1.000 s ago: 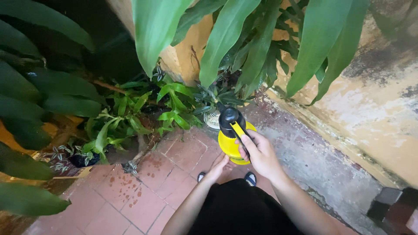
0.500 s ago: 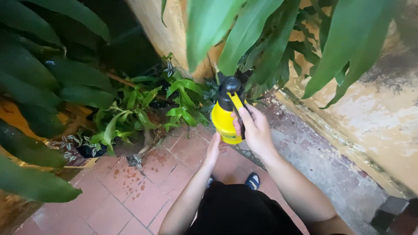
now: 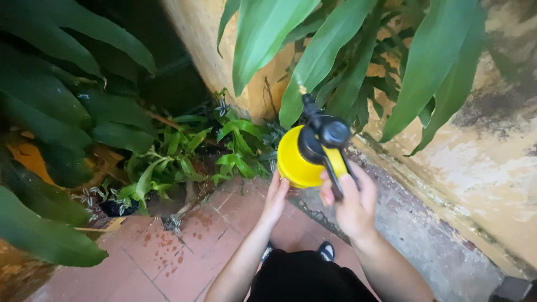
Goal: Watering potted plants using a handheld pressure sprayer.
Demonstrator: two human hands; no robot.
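Yellow sprayer (image 3: 295,157) raised higher toward leaves; right hand (image 3: 351,197) fingers grip handle, left hand (image 3: 276,197) steadies

yellow spray bottle (image 3: 299,159): 1 | hands: 2 – left hand (image 3: 276,197), right hand (image 3: 349,201) | shoes (image 3: 326,251): 2

Yellow spray bottle (image 3: 296,159) in right hand (image 3: 349,198), left hand (image 3: 276,197) under its base, beside leafy plants (image 3: 184,154).

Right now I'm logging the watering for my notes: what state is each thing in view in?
Yellow spray bottle: raised, tilted, nozzle toward the big leaves.
Right hand: gripping the bottle's handle and trigger.
Left hand: supporting the bottle from below.
Red tile floor: spotted with wet drops.
Yellow wall: stained and peeling.
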